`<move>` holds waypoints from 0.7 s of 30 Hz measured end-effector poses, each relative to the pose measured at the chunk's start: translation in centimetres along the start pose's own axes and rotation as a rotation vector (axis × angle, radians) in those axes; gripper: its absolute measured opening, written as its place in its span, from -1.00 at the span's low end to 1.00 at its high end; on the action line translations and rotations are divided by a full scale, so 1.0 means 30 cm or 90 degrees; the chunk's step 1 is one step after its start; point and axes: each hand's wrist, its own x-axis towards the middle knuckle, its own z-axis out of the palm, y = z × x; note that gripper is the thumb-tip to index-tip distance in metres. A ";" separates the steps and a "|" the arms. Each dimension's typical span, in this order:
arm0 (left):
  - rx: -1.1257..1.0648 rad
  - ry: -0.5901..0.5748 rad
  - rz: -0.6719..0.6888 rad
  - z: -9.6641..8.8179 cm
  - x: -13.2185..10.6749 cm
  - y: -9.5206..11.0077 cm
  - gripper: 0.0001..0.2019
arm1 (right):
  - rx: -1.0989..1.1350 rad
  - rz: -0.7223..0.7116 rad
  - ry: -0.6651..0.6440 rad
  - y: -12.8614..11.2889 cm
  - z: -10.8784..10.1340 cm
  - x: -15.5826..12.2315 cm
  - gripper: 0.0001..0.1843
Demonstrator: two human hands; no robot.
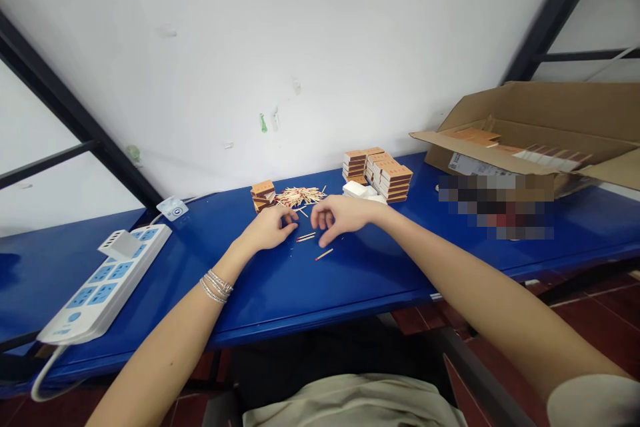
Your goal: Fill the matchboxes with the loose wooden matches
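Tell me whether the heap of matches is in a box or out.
Out: the matches lie in a loose heap on the blue table, beside stacked matchboxes.

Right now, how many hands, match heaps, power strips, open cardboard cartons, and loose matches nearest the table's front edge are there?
Hands: left hand and right hand, 2
Match heap: 1
Power strip: 1
Open cardboard carton: 1
Nearest loose matches: 3
Total: 8

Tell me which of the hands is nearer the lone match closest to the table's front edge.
Right. The right hand is just beyond the lone match; the left hand is farther off, beyond the match and to its left.
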 end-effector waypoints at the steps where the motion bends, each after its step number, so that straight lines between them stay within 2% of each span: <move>1: -0.008 -0.002 0.000 0.006 0.001 0.000 -0.82 | -0.009 0.008 -0.050 -0.001 -0.010 -0.009 -0.52; 3: -0.020 -0.006 -0.006 0.012 0.002 0.000 -0.83 | -0.026 0.024 -0.117 -0.003 -0.017 -0.019 -0.60; 5: -0.020 -0.002 -0.016 0.008 0.002 0.000 -0.83 | -0.039 0.017 -0.131 -0.006 -0.009 -0.018 -0.70; 9: 0.005 0.027 -0.045 -0.019 -0.002 0.000 -0.84 | -0.026 -0.020 -0.083 -0.010 0.019 0.001 -0.82; 12: 0.031 0.078 -0.077 -0.047 -0.006 0.001 -0.84 | -0.010 -0.021 -0.052 -0.010 0.037 0.013 -0.84; 14: 0.031 0.124 -0.106 -0.066 -0.009 -0.002 -0.81 | 0.008 -0.041 -0.019 -0.011 0.049 0.019 -0.83; 18: 0.020 0.228 -0.141 -0.100 -0.014 -0.008 -0.76 | 0.008 -0.117 0.018 -0.019 0.082 0.027 -0.67; 21: 0.021 0.264 -0.140 -0.109 -0.015 -0.008 -0.76 | -0.034 -0.161 0.038 -0.029 0.109 0.031 -0.70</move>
